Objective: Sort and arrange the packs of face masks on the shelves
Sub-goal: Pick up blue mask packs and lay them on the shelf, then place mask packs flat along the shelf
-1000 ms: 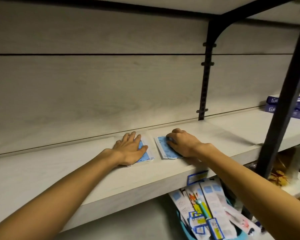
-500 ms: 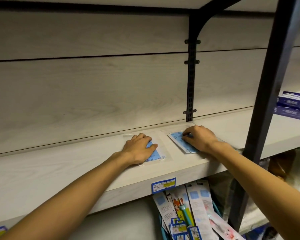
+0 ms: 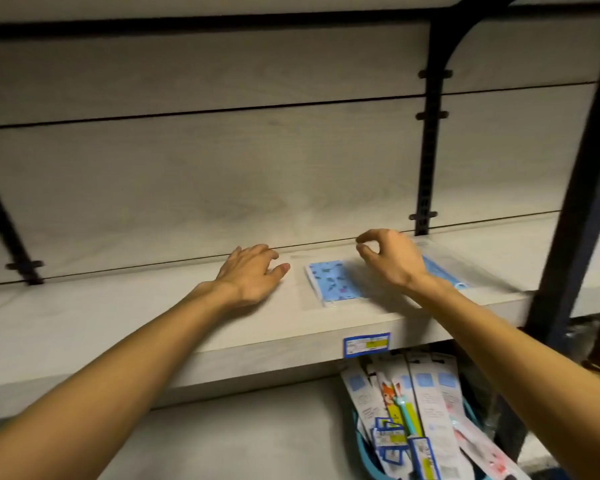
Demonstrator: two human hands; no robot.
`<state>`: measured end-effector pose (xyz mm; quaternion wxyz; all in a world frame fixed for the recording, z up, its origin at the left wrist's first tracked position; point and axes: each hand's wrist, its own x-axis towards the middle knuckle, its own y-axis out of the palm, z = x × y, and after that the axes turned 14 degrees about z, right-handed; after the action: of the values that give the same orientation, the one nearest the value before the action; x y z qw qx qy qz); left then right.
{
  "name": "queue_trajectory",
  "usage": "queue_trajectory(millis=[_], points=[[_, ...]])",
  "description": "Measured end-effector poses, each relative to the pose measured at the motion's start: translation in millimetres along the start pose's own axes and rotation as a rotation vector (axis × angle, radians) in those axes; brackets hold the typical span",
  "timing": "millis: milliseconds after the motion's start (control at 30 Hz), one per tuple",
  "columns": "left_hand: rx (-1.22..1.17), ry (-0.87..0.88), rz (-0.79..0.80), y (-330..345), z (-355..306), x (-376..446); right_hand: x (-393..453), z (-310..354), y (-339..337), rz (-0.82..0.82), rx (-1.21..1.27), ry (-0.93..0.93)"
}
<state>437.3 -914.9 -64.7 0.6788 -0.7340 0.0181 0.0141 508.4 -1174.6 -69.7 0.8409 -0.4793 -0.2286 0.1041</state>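
Two clear packs of blue patterned face masks lie flat on the pale wooden shelf (image 3: 118,323). The left pack (image 3: 333,284) is fully in sight between my hands. The right pack (image 3: 444,273) is partly hidden behind my right wrist. My left hand (image 3: 252,271) hovers left of the left pack with relaxed fingers, holding nothing. Raised above the gap between the packs, my right hand (image 3: 388,258) has its fingers loosely curled and is empty.
A black upright post (image 3: 568,216) stands at the right front of the shelf, and a slotted rail (image 3: 428,150) runs up the back panel. Below, a teal basket (image 3: 364,455) holds several long packs. A blue price label (image 3: 366,344) sticks on the shelf edge.
Both hands have lifted off the packs. My left hand has moved left of its pack, my right hand has risen above the shelf. The view has shifted left.
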Motion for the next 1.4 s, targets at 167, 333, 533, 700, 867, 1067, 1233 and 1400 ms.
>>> queue_trajectory(millis=[167,333,533,700,867,1067,1233,1400], points=[[0.104,-0.152,0.0,5,64,-65,-7,106,51,0.204,-0.19,-0.168],[0.106,-0.235,-0.029,1,133,-146,-30,202,96,0.291,-0.236,-0.273],[0.116,-0.297,-0.039,6,213,-262,-81,311,143,0.357,-0.24,-0.302],[0.209,-0.294,-0.123,4,272,-358,-126,393,181,0.369,-0.252,-0.403],[0.261,-0.454,-0.214,-2,340,-439,-159,477,223,0.28,-0.207,-0.588],[0.213,-0.623,-0.132,-13,430,-498,-170,577,264,0.398,-0.084,-0.731],[0.194,-0.671,-0.127,-25,497,-512,-136,640,286,0.364,0.025,-0.669],[0.182,-0.658,-0.142,-32,563,-489,-80,689,319,0.327,-0.01,-0.474]])
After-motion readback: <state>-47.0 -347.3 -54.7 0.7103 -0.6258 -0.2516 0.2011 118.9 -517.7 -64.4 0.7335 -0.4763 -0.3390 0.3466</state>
